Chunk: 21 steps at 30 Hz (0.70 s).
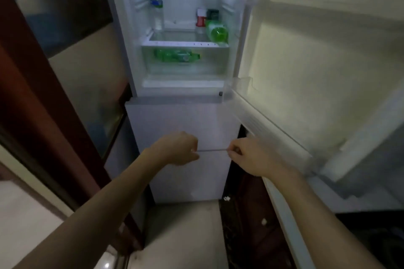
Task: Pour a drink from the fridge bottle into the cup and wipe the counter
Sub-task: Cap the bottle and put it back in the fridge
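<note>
- The fridge (183, 116) stands open at the top; its upper door (306, 72) swings wide to the right, and the shelves on its inner side look bare.
- On the lit shelf, a clear bottle with a green cap (156, 6) stands upright at the left.
- A clear bottle with a red cap and red label (201, 10) stands upright at the right, with a dark-capped item just beside it that is too blurred to name.
- A green bottle (216, 32) lies on its side at the shelf's right front corner, touching the red-label bottle's base.
- Another green bottle (176, 55) lies flat in the drawer (185, 65) below the shelf.
- The left hand (178, 148) is curled into a loose fist in front of the lower fridge doors, at the seam between them; I cannot tell whether it grips anything.
- The right hand (251, 155) reaches toward the same seam with its fingers bent; its hold is also unclear.
- Both hands are well below the bottles and touch none of them.
- No cup or counter shows in this view.
</note>
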Available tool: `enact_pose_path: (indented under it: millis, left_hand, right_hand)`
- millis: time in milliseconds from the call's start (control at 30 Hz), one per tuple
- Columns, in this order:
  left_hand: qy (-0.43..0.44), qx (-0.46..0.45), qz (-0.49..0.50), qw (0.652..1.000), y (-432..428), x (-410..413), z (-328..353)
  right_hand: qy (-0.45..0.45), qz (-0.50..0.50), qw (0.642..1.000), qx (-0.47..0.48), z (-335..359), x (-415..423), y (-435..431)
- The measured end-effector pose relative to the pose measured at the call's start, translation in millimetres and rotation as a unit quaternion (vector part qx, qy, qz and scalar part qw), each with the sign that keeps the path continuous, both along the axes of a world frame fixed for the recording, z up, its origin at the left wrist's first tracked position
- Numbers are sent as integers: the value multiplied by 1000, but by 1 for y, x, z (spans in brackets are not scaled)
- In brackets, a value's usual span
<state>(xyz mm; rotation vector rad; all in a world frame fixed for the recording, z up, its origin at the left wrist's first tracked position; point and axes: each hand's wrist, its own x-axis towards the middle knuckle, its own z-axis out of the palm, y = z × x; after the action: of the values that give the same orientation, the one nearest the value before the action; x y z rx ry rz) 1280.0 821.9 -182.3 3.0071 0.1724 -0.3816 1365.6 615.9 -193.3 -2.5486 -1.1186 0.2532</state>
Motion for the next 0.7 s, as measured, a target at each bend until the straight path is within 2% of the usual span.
enact_pose_path:
  millis: [167, 267, 333, 433, 500, 533, 600, 700]
  left_hand:
    - [23, -13, -42, 999, -57, -35, -30]
    - [21, -28, -48, 998, -73, -41, -30]
    - [3, -41, -43, 998, -79, -42, -22]
    - [-18, -32, -40, 999, -89, -44, -10]
    - [-22, -25, -36, 999, -95, -44, -4]
    - [-23, -25, -30, 999, -97, -43, -2]
    - [-28, -25, -20, 999, -101, -42, 3]
    - [-39, -18, -13, 999, -110, -42, 9]
  right_hand:
    - [46, -85, 995, 18, -16, -38, -100]
    - [-6, -192, 979, 61, -6, -36, -163]
    - [-61, -295, 941, 157, 3, -31, -197]
    - [-154, -425, 832, 320, 19, -19, -233]
    - [-156, -455, 781, 400, 29, -10, -244]
    - [-139, -461, 769, 420, 33, -4, -247]
    - [-108, -461, 764, 438, 38, 7, -252]
    - [-93, -416, 786, 448, 34, 15, -249]
